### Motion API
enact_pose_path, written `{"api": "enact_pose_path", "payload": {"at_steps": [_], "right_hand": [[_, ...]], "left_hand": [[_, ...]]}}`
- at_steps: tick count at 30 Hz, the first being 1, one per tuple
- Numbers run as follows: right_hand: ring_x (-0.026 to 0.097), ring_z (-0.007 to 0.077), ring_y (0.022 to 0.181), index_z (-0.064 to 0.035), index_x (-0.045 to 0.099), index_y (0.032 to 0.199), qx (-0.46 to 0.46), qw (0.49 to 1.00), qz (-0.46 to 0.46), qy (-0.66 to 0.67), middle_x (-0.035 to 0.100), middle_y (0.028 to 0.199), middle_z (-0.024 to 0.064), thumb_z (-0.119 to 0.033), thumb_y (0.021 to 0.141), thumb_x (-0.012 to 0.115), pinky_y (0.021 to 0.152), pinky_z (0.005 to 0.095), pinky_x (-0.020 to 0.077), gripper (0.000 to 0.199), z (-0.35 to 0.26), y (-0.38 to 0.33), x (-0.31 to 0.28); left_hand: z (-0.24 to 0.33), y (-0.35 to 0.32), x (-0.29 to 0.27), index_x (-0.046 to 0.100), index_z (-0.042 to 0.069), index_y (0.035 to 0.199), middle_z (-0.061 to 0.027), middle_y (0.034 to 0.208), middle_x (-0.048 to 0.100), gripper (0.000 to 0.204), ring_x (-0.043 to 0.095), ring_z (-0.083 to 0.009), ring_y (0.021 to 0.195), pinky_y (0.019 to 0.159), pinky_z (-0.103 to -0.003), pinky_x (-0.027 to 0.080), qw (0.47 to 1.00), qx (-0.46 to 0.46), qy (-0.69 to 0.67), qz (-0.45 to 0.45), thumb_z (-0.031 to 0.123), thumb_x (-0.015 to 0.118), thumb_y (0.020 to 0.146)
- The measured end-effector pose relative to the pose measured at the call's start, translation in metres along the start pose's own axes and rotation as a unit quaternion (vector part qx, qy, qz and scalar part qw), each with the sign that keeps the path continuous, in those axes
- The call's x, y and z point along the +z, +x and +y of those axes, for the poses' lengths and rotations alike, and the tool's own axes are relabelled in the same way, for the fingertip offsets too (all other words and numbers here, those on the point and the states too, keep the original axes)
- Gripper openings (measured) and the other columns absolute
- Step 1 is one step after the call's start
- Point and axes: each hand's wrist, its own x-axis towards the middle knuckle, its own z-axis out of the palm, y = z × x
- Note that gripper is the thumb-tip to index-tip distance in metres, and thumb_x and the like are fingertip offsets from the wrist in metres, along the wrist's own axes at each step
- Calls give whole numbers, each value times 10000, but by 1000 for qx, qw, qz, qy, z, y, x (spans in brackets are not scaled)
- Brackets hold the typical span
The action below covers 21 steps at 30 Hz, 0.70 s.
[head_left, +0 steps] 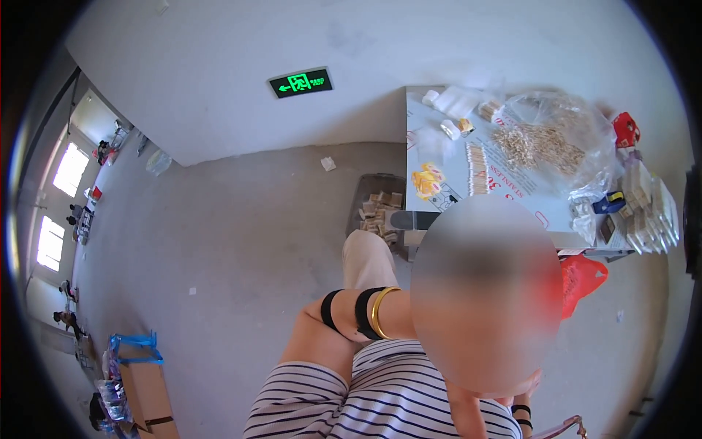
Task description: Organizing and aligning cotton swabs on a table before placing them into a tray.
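My left forearm, with black bands and a gold bangle, reaches right across my striped shirt. A large blurred patch hides the left hand at its end. Below that patch, part of my right hand (528,385) shows above a wrist with black bands; its fingers are mostly hidden. Whether either hand holds anything cannot be made out. Beyond the patch stands a table (444,150) with a printed pale-blue top. On it lie a row of white-tipped sticks like cotton swabs (477,168) and a clear plastic bag (596,139) with many loose sticks.
A yellow-and-white packet (428,181) and white rolls lie on the table's left. Stacked clear packs (651,201) stand at its right. A grey crate (357,199) of small brown bundles is on the floor. A red bag (583,284) hangs below. Cardboard boxes (146,391) stand lower left.
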Motion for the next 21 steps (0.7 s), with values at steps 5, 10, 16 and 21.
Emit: {"api": "enact_pose_path", "payload": {"at_steps": [5,10,16,21], "right_hand": [[517,341,1258,-137,603,1239,1,993,-30,-115,567,1293,105,-178,806,778,1028,487,481,469,-8,-15,-6],[519,337,1258,-140,608,1237,18,991,-25,-134,571,1292,104,-183,810,768,1024,482,485,457,-15,-24,-5],[513,341,1265,-140,610,1246,7,993,-35,-112,569,1295,111,-192,807,768,1037,485,476,469,-20,-23,-5],[507,343,1273,-140,616,1246,2,993,-19,-115,568,1298,114,-203,807,768,1047,482,471,469,-23,-20,-8]], "left_hand": [[11,4,5,429,183,1270,-7,1126,618,382,571,-161,691,686,-366,587,1000,23,-9,11,182,665,970],[19,2,2,393,224,1333,2,1162,583,464,570,-160,693,685,-377,589,1000,16,8,12,179,676,969],[27,6,-2,412,228,1362,6,1162,579,458,568,-153,694,688,-368,593,1000,13,12,2,191,668,984],[46,3,-6,480,237,1351,15,1129,591,407,560,-149,687,684,-366,594,997,-66,-7,-43,197,664,991]]}}
